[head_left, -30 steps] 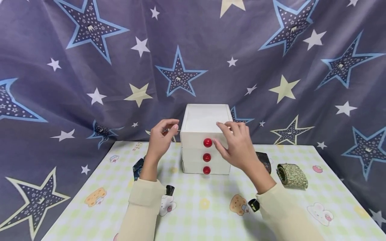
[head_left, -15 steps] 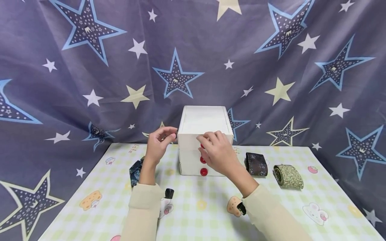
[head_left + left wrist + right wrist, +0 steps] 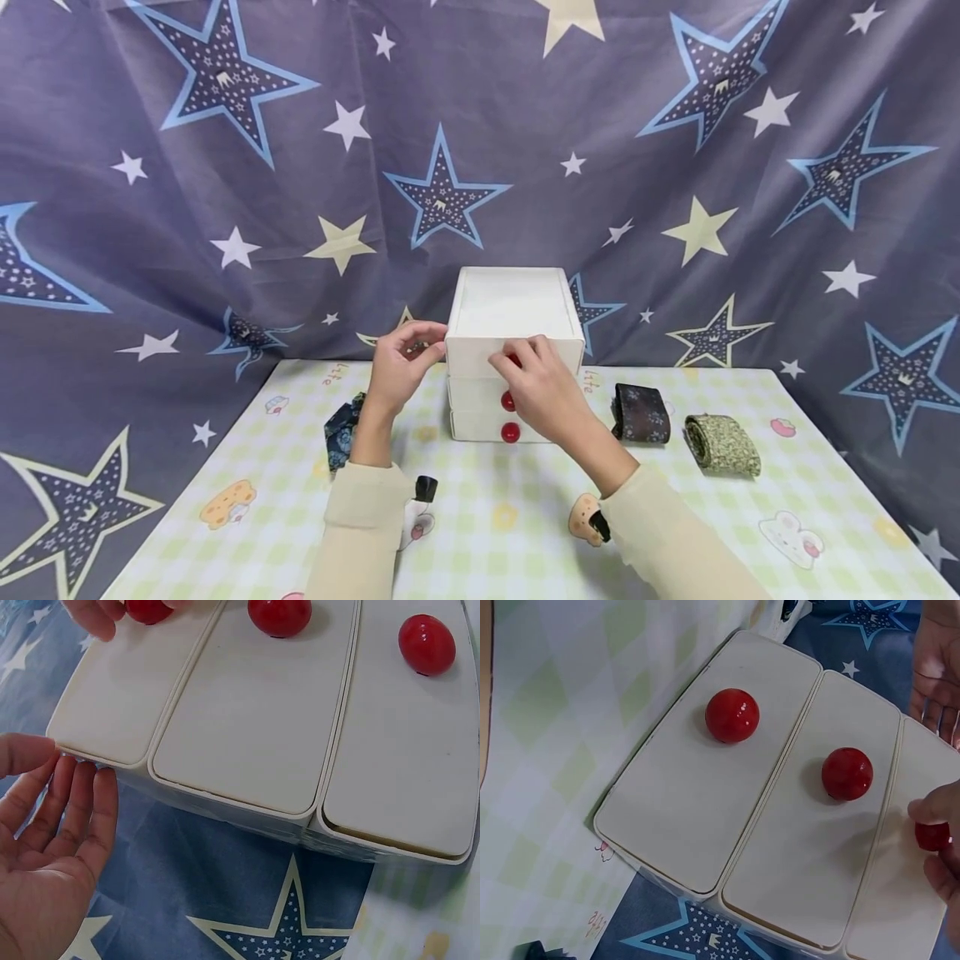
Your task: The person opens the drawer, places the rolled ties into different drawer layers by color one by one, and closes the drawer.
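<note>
A white cabinet of stacked drawers, each with a round red knob, stands toward the back of the table. My right hand is at the top drawer's front, thumb and fingers pinching its red knob. Part of that knob is hidden behind the fingers. My left hand is at the cabinet's left side. In the left wrist view its fairly straight fingers touch the side of the top drawer unit, thumb tip right at the front corner. The lower knobs are free, and the drawer fronts sit flush.
A dark floral rolled cloth and a green patterned roll lie right of the cabinet. A blue patterned cloth lies left, partly behind my left forearm. A starry curtain hangs behind the checked table cover.
My right hand has moved down and left from over the cabinet's top edge onto the top knob and closed round it. My left hand has come in to the cabinet's left side.
</note>
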The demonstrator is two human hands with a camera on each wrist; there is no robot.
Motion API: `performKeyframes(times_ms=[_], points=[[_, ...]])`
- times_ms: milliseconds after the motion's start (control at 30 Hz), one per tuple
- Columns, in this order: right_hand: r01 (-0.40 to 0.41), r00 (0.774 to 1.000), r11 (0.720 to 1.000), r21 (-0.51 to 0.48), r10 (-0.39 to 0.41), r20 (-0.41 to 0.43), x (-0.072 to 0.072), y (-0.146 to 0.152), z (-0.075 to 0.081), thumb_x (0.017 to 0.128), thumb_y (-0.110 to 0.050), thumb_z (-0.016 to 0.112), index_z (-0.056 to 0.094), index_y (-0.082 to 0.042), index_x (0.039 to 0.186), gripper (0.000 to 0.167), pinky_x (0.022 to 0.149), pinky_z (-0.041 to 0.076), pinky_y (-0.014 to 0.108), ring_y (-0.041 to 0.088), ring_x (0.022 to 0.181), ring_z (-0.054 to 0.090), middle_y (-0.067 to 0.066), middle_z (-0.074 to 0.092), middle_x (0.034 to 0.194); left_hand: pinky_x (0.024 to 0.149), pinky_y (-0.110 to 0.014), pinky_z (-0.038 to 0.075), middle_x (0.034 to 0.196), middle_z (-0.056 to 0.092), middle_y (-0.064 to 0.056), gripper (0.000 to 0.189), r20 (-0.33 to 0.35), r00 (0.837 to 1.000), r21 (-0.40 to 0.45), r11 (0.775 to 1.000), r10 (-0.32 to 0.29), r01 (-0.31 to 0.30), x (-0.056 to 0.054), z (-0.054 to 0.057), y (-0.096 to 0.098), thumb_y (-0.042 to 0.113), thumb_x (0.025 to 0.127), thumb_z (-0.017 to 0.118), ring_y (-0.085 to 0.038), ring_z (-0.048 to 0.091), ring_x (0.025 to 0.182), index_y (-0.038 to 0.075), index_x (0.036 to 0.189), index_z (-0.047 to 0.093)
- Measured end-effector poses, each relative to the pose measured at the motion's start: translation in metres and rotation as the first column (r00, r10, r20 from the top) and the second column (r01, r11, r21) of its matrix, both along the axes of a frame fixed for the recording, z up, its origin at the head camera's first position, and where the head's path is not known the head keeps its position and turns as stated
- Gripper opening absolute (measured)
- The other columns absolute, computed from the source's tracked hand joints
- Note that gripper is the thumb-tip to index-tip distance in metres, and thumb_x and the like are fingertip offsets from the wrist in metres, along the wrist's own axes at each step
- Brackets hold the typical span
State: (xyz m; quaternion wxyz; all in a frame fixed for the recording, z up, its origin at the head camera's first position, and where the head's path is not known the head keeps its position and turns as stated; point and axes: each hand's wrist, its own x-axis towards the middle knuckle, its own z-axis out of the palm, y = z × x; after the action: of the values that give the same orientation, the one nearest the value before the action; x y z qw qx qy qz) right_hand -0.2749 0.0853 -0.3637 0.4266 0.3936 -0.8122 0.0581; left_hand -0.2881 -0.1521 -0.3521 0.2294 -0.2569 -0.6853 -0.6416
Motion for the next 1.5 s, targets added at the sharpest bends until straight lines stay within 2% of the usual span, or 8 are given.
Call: performKeyframes(times_ms=[133,267,400,667,867,1267,1500], points=[[0.001,1.0,1.0,-0.015,-0.002,-0.026,-0.001,0.001,0.001,0.089,0.008,0.068,0.071,-0.005,0.106,0.022,0.082,0.051,0.037,0.032,0.092,0.053,0.013,0.061,0.104,0.072,-0.024,0.051,0.107,0.066,-0.035,0.022,0.002,1.0,-0.011,1.0,0.003,-0.003,-0.002,0.003,0.002,-0.013,0.089,0.071,-0.01,0.066,0.09,-0.016,0.11,0.069],[0.008,0.998,1.0,-0.017,-0.009,-0.054,-0.003,0.002,0.0,0.088,0.009,0.066,0.07,-0.004,0.101,0.019,0.083,0.051,0.037,0.032,0.091,0.053,0.014,0.061,0.103,0.071,-0.027,0.049,0.108,0.067,-0.033,0.021,0.005,1.0,-0.036,0.999,0.021,-0.021,-0.014,-0.005,-0.001,-0.012,0.089,0.071,-0.011,0.066,0.09,-0.015,0.11,0.07],[0.004,0.996,1.0,0.019,-0.002,-0.086,-0.004,0.001,-0.002,0.089,0.008,0.064,0.069,-0.003,0.101,0.016,0.083,0.051,0.037,0.031,0.091,0.054,0.014,0.061,0.103,0.069,-0.025,0.048,0.108,0.069,-0.028,0.021,0.004,0.999,-0.051,0.997,0.05,-0.05,-0.02,-0.015,-0.005,-0.01,0.089,0.073,-0.01,0.066,0.09,-0.011,0.11,0.072],[0.024,0.989,0.992,0.128,-0.005,-0.149,-0.005,0.001,0.001,0.093,0.007,0.059,0.066,-0.002,0.101,0.014,0.083,0.049,0.036,0.03,0.088,0.053,0.013,0.06,0.102,0.071,-0.022,0.051,0.108,0.07,-0.021,0.02,-0.017,0.999,-0.041,0.998,0.038,-0.038,-0.019,-0.018,-0.009,-0.001,0.089,0.077,-0.012,0.067,0.092,-0.004,0.109,0.075],[0.035,0.985,0.985,0.168,-0.005,-0.175,-0.004,0.002,0.003,0.092,0.005,0.066,0.066,-0.001,0.102,0.012,0.082,0.049,0.036,0.029,0.086,0.052,0.013,0.061,0.102,0.072,-0.023,0.052,0.108,0.07,-0.022,0.02,-0.028,1.0,-0.051,0.999,0.013,-0.014,-0.019,-0.02,-0.011,0.002,0.09,0.077,-0.014,0.067,0.093,-0.004,0.109,0.076],[0.044,0.985,0.973,0.228,-0.004,-0.171,0.0,0.004,0.007,0.091,0.006,0.066,0.066,-0.001,0.103,0.014,0.086,0.049,0.037,0.029,0.089,0.054,0.012,0.061,0.102,0.076,-0.025,0.055,0.112,0.07,-0.016,0.022,-0.002,1.0,-0.081,0.997,0.003,-0.003,-0.02,-0.02,-0.013,0.006,0.092,0.077,-0.017,0.067,0.097,0.0,0.113,0.076],[0.045,0.984,0.966,0.254,0.001,-0.177,0.004,0.006,0.009,0.089,0.005,0.072,0.068,-0.001,0.103,0.016,0.085,0.049,0.036,0.028,0.089,0.054,0.012,0.062,0.1,0.076,-0.023,0.054,0.112,0.07,-0.017,0.022,0.002,1.0,-0.084,0.996,0.021,-0.021,-0.019,-0.02,-0.013,0.004,0.091,0.077,-0.016,0.066,0.097,-0.001,0.112,0.076]])
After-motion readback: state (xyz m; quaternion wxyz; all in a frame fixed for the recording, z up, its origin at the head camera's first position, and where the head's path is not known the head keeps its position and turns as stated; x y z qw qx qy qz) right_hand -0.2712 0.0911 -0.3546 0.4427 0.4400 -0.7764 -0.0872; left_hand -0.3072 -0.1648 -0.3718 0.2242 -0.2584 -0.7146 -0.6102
